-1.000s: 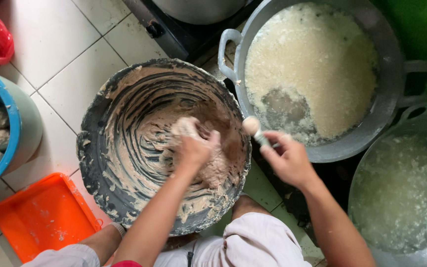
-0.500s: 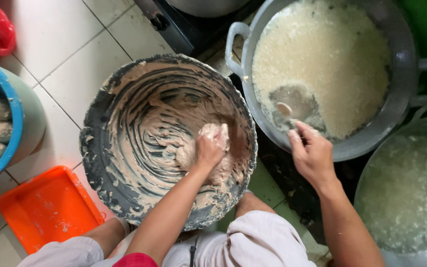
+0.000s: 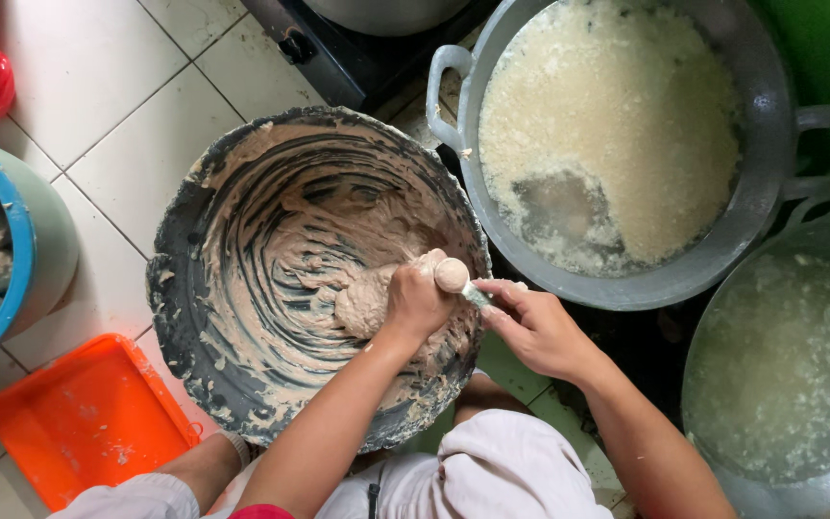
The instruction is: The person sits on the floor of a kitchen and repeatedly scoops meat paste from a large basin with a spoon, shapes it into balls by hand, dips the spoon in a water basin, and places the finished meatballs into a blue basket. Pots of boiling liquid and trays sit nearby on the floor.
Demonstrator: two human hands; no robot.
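Big dark mixing basin (image 3: 242, 384) at centre-left, paste-smeared. Frying wok (image 3: 761, 192) at 2 o'clock from grip, well apart. Left hand (image 3: 415, 303) fisted on dough lump (image 3: 362, 306). Right hand (image 3: 540, 332) pinching spoon (image 3: 468, 288), long axis 10-to-4. Dough ball (image 3: 451, 275) on spoon bowl, touching left fist, nearer left.

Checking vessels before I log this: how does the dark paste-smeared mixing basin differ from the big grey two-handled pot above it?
The dark paste-smeared mixing basin holds thick beige paste streaked over its walls; the big grey two-handled pot holds pale, foamy liquid. The left hand squeezes dough in the basin, beside the right hand holding a spoon; no hand touches the pot. The pot shows loop handles; the basin shows none. Both are round and wide.
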